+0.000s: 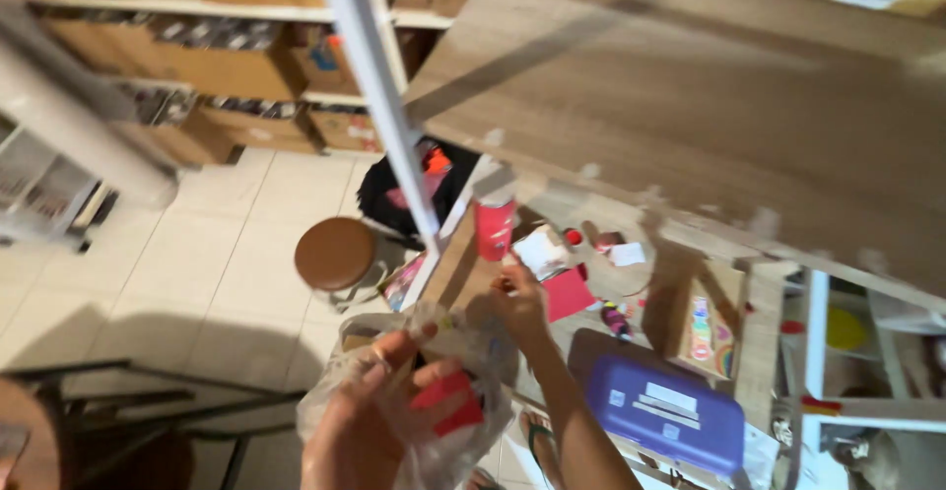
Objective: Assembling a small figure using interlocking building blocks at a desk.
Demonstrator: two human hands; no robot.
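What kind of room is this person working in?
Probably a stockroom or small packing workshop: cardboard boxes fill the shelves, a cluttered wooden worktable stands alongside, and the left hand grips a clear plastic bag.

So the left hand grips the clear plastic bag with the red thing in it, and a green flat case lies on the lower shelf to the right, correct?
Not quite: the flat case is purple, not green, as the head view shows. The rest holds: the left hand grips the clear plastic bag with the red thing in it, and the case lies on the lower shelf to the right.
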